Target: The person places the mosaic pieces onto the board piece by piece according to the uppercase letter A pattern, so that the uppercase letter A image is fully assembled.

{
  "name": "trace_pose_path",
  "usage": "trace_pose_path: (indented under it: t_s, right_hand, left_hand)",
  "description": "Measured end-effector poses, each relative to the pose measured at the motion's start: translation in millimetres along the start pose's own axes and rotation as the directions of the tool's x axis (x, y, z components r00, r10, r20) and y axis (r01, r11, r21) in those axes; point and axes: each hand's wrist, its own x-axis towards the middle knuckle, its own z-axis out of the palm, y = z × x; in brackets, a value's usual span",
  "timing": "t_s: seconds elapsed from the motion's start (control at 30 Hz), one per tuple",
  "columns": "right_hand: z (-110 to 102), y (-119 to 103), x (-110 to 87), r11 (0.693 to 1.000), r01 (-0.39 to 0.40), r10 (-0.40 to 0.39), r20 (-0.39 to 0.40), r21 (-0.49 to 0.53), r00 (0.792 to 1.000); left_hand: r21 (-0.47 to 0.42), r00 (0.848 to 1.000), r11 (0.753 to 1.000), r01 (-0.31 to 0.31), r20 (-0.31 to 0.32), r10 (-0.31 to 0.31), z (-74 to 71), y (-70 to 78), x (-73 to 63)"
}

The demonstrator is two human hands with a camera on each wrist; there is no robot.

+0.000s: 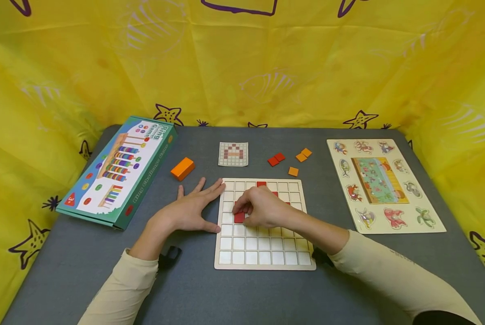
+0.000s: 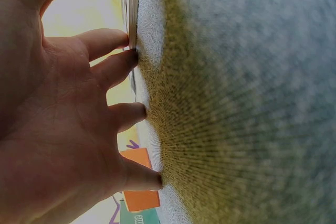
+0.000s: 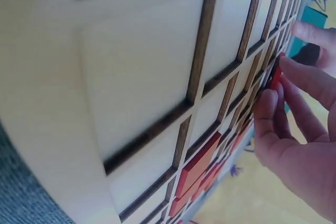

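A wooden grid board point(image 1: 263, 266) with white square cells lies on the table. My left hand point(image 1: 191, 210) is spread flat beside it, thumb and fingertips along the board's left edge. In the left wrist view the fingertips meet the grey surface. Over the board's left part, my right hand point(image 1: 264, 208) pinches a red square tile point(image 3: 276, 74), tilted at a grid cell. In the head view that tile point(image 1: 239, 218) shows below the fingers. Other red tiles point(image 1: 261, 183) sit in cells, partly covered by the right hand.
Behind the board lie a pattern card point(image 1: 233, 154), two loose red tiles point(image 1: 276, 159) and several orange tiles point(image 1: 293, 171). An orange block point(image 1: 183, 169) stands near a green-edged game box point(image 1: 116, 169) at left. A picture puzzle board point(image 1: 389, 216) lies at right.
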Motion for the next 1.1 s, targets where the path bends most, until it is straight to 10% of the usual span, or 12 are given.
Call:
trace_pose_path:
  t_s: [1.1]
  right_hand:
    - [1.5, -1.0, 0.6, 1.000, 0.002, -0.001, 0.007, -0.030, 1.000]
  left_hand:
    - [-0.014, 1.000, 1.000, 0.002, 0.000, -0.002, -0.4, 1.0, -0.9]
